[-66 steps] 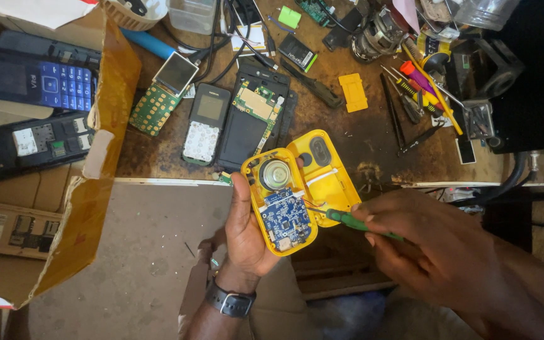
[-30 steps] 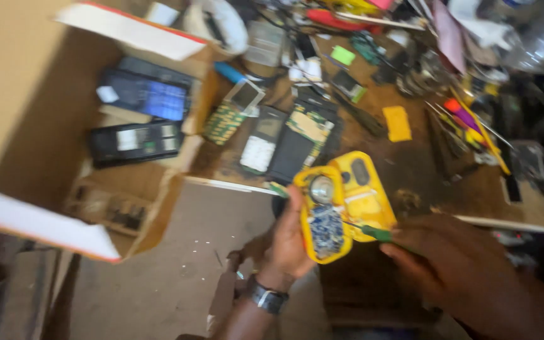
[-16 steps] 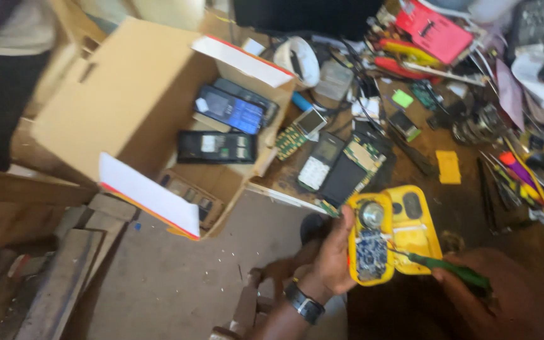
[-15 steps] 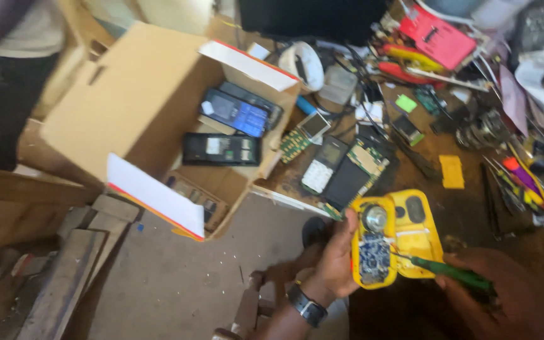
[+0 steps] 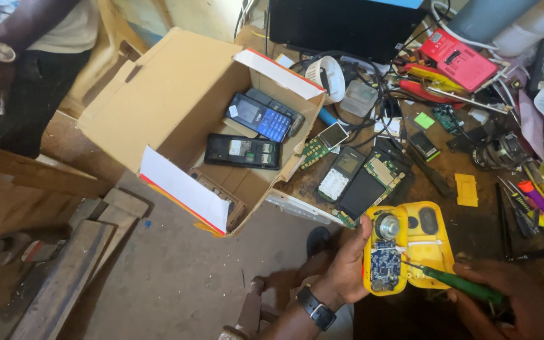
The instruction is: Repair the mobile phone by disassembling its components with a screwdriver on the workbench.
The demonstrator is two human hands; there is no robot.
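My left hand point(image 5: 345, 269) grips an opened yellow device case point(image 5: 424, 244) by its left edge, at the bottom right. Inside the case I see a blue circuit board point(image 5: 385, 264) and a round metal speaker point(image 5: 387, 226). My right hand point(image 5: 516, 302) holds a green-handled screwdriver point(image 5: 461, 284), whose thin tip rests near the right edge of the blue board. A dark watch sits on my left wrist.
An open cardboard box point(image 5: 177, 113) with several old phones point(image 5: 259, 118) stands at the left of the cluttered wooden bench point(image 5: 473, 226). Loose phones and boards point(image 5: 360, 179), tools and a red device point(image 5: 458, 59) lie beyond. Another person point(image 5: 26, 56) stands top left. Wooden planks point(image 5: 64, 264) lie on the floor.
The view has swung left and pulled back, bringing the whole box and the other person into sight. My hands keep the case and screwdriver in the same hold.
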